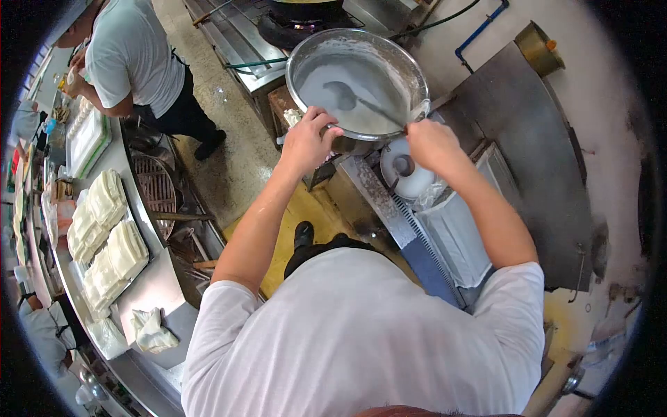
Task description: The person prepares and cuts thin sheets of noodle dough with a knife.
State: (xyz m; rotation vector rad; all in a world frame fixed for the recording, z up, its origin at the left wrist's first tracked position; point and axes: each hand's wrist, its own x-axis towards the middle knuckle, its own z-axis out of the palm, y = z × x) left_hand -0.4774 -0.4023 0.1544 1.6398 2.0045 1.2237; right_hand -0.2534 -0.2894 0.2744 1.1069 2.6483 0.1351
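Note:
A large metal basin [421, 76] holds a thin, whitish liquid [379, 76], with pale residue along its inner wall. At the near left of the rim, my left hand [309, 141] is closed on the basin's edge, fingers bent over it. My right hand [432, 144] grips the handle of a ladle [340, 95] at the near right of the rim. The ladle's bowl sits in the liquid and its handle slants across toward me. Below the basin, a smaller white container [415, 182] has another ladle [402, 165] in it.
A person [142, 62] in a white shirt stands at the left counter. Stacks of folded white cloths [111, 260] lie there beside a crumpled cloth [151, 330]. A wok burner [281, 31] is behind the basin; a brass-coloured pot [538, 50] stands far right.

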